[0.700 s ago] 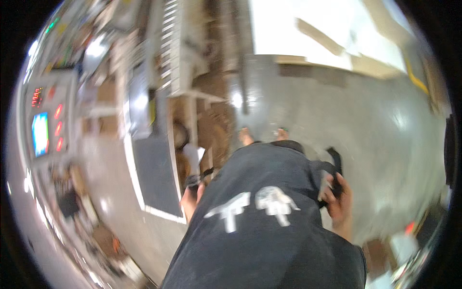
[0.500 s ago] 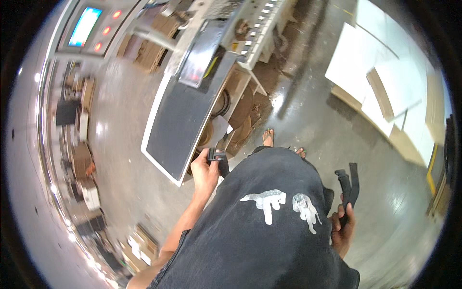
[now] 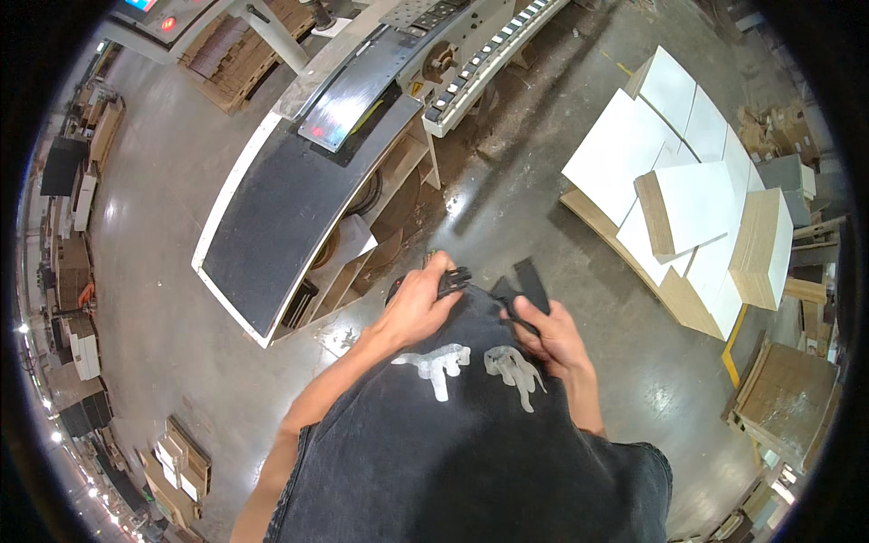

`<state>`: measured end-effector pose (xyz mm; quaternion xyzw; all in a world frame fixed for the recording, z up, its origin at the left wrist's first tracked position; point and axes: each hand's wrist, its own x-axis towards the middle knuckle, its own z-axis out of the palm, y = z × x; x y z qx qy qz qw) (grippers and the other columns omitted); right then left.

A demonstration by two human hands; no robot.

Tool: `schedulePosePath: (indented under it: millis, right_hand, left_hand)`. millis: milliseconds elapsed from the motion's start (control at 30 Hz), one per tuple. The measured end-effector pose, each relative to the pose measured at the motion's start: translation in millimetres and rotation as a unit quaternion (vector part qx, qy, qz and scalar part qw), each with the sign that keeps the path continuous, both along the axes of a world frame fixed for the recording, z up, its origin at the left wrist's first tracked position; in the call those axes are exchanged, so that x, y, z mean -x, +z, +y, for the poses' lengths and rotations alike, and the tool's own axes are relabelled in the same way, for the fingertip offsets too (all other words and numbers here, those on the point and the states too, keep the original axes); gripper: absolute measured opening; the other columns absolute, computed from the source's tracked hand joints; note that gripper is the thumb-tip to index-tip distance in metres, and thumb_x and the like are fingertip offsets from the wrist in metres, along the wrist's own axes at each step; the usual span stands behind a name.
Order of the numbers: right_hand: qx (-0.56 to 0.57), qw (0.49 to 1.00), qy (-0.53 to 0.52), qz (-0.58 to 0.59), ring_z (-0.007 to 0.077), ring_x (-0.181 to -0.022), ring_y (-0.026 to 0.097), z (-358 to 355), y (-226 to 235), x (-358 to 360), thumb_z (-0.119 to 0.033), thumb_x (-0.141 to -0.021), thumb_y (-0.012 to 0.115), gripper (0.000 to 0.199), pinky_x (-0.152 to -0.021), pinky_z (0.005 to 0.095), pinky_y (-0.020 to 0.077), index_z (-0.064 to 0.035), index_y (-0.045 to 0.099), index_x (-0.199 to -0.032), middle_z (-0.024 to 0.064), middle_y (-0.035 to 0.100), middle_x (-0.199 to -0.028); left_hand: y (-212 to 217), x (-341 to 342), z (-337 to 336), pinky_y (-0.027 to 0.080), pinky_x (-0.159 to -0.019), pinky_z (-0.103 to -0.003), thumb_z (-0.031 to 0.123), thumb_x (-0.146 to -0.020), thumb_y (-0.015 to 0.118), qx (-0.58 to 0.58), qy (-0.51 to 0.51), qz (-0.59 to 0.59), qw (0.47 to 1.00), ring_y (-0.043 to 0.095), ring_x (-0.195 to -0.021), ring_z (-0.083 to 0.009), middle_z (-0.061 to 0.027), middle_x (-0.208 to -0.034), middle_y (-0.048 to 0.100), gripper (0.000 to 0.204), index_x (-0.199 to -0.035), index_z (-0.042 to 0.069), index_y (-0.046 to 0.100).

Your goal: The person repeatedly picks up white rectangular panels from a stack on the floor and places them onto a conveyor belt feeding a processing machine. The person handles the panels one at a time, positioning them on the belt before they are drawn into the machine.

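My left hand (image 3: 420, 303) is closed around a black plastic buckle (image 3: 454, 281) in front of my waist. A short gap to the right, my right hand (image 3: 554, 339) grips a black strap (image 3: 532, 287), its flat end sticking up past the fingers. A second black piece lies beside that strap, partly hidden by the hand. The buckle and the strap are apart. Both hands are just in front of my black shirt (image 3: 471, 434), which has white marks on its chest.
At the left front stands a machine with a dark-topped, white-edged table (image 3: 281, 217) and open shelves beneath. A control panel (image 3: 163, 23) is at the upper left. Stacked white boards (image 3: 615, 145) are on the right, with a brown carton (image 3: 792, 398) farther right.
Both hands have come inward and up to the front of my waist, bringing the buckle and strap close together. The view has shifted, showing more of the white boards.
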<state>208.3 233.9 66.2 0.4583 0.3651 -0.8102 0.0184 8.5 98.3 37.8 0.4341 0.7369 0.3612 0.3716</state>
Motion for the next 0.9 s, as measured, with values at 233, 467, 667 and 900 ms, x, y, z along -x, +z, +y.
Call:
schedulePosePath:
  millis: [233,467,667,900]
  right_hand:
    - [-0.028,1.0,0.01,0.006,0.0034,-0.037,0.029,-3,5,25,-0.031,-0.091,0.071,0.033,-0.038,0.0219,0.0203,0.0008,0.069,-0.083,-0.0048,0.045,-0.048]
    - [-0.042,0.998,-0.001,-0.037,0.0054,-0.047,0.037,-14,4,37,-0.031,-0.087,0.076,0.031,-0.043,0.0235,0.024,-0.0019,0.069,-0.082,-0.0034,0.051,-0.058]
    - [0.021,0.999,-0.007,-0.046,0.0058,-0.049,0.041,-21,0,47,-0.033,-0.091,0.074,0.029,-0.043,0.0227,0.0275,-0.0078,0.061,-0.082,-0.0028,0.051,-0.06]
    - [-0.629,0.684,0.15,-0.337,0.0358,-0.112,0.061,19,68,2,-0.046,-0.086,0.074,0.069,-0.098,0.0444,0.0475,-0.0006,0.054,-0.134,0.0227,0.065,-0.118]
  left_hand:
    - [11,27,17,0.046,-0.071,-0.051,0.008,-0.085,0.067,0.046,-0.153,-0.027,0.987,0.062,-0.083,-0.0477,-0.025,-0.079,0.061,0.027,-0.1,-0.001,0.046]
    - [10,59,38,0.046,-0.072,-0.052,0.008,-0.084,0.069,0.053,-0.332,0.016,0.942,0.063,-0.086,-0.047,-0.0259,-0.081,0.064,0.032,-0.102,-0.001,0.044]
    - [1,68,54,0.048,-0.075,-0.051,0.004,-0.084,0.068,0.05,-0.369,-0.094,0.923,0.064,-0.092,-0.0463,-0.0263,-0.088,0.064,0.044,-0.117,0.004,0.039]
    - [11,63,99,0.047,-0.095,-0.049,0.015,-0.08,0.077,0.06,-0.536,-0.029,0.842,0.058,-0.114,-0.0437,-0.0269,-0.117,0.06,0.078,-0.143,0.007,0.031]
